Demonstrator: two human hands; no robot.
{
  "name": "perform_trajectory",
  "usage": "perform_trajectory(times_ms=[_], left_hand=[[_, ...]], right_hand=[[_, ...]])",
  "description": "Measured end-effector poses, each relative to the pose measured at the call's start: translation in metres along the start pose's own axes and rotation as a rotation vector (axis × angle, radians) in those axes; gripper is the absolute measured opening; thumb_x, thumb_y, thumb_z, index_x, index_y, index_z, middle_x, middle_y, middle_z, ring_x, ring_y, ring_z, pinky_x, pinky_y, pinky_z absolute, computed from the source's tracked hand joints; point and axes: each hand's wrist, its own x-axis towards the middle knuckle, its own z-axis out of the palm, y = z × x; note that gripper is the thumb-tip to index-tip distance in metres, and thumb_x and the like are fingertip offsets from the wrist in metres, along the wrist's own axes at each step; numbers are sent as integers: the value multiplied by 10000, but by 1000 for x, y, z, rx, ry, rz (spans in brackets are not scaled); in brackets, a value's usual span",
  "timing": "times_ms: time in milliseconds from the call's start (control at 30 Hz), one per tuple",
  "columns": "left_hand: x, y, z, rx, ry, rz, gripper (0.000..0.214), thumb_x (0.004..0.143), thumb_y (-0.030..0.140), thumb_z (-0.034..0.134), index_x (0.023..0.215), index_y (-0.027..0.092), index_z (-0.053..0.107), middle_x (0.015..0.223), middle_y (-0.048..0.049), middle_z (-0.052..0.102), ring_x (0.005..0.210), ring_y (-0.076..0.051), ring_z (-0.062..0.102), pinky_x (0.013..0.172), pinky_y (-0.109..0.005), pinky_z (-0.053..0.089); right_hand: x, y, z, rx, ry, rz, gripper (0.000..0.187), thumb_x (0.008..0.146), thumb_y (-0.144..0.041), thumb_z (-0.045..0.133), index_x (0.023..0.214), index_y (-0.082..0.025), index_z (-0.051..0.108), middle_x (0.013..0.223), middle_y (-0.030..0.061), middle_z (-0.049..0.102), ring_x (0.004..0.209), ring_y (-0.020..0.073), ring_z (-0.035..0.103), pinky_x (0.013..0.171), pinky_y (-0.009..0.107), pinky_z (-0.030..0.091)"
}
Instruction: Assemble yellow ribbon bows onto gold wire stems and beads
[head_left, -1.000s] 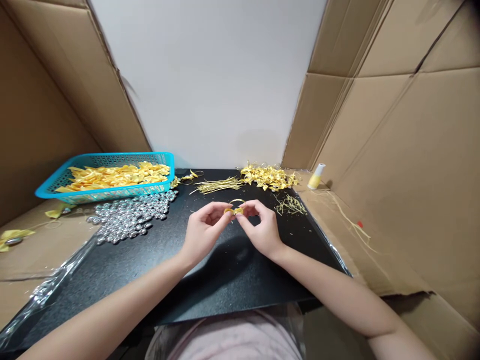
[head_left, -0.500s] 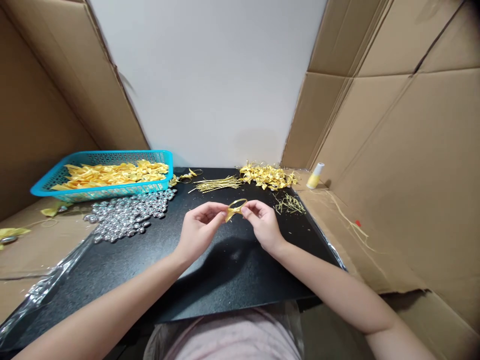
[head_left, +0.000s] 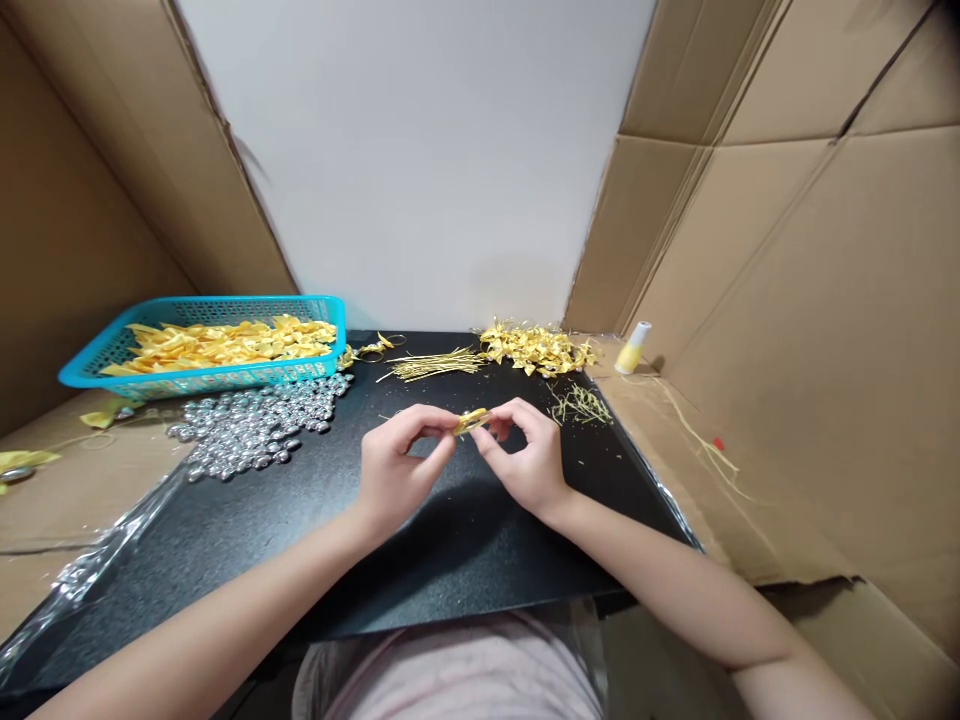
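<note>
My left hand (head_left: pixel 396 462) and my right hand (head_left: pixel 527 456) meet above the middle of the black mat (head_left: pixel 420 540). Both pinch a small yellow ribbon bow (head_left: pixel 471 420) between fingertips, with a thin gold wire at it. The bow is held a little above the mat. Behind the hands lie a bundle of gold wires (head_left: pixel 431 365) and a heap of yellow bows (head_left: pixel 536 349).
A turquoise basket (head_left: pixel 187 381) of yellow ribbon pieces stands at the back left, with a pile of silver beads (head_left: pixel 251 425) in front of it. A yellow thread spool (head_left: pixel 632 348) stands at the right. Wire scraps (head_left: pixel 579 404) lie nearby. Cardboard walls enclose both sides.
The gold loop that stood up above the bow half a second ago has been pulled down flat. Both hands have closed tighter round the bow.
</note>
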Motion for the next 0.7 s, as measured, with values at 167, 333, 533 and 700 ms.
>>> perform_trajectory(times_ms=[167, 333, 533, 700], left_hand=[[2, 0, -1, 139, -10, 158, 95, 808, 205, 593, 770, 210, 681, 785, -28, 728, 726, -152, 667, 710, -260, 526], [3, -3, 0, 138, -53, 196, 76, 809, 170, 595, 793, 200, 663, 781, -18, 712, 715, -136, 656, 710, -245, 519], [2, -2, 3, 21, -117, 23, 207, 758, 337, 704, 844, 175, 609, 793, -28, 654, 689, -139, 615, 676, -244, 522], [3, 1, 4, 179, -121, -13, 252, 834, 375, 590, 693, 191, 492, 607, 26, 511, 543, -105, 472, 549, -215, 406]], right_hand=[[3, 5, 2, -31, -98, 35, 146, 821, -311, 605, 743, -188, 605, 669, 4, 583, 607, 134, 527, 635, 277, 412], [9, 13, 2, -147, -230, -53, 239, 911, -266, 483, 731, -188, 619, 672, 7, 607, 620, 131, 531, 672, 281, 363], [8, 16, 3, -149, -222, -80, 266, 912, -271, 474, 695, -189, 605, 631, -3, 580, 600, 127, 520, 675, 287, 347], [4, 12, 3, -234, -152, -162, 297, 923, -280, 446, 688, -185, 601, 603, 0, 574, 562, 119, 484, 699, 316, 326]])
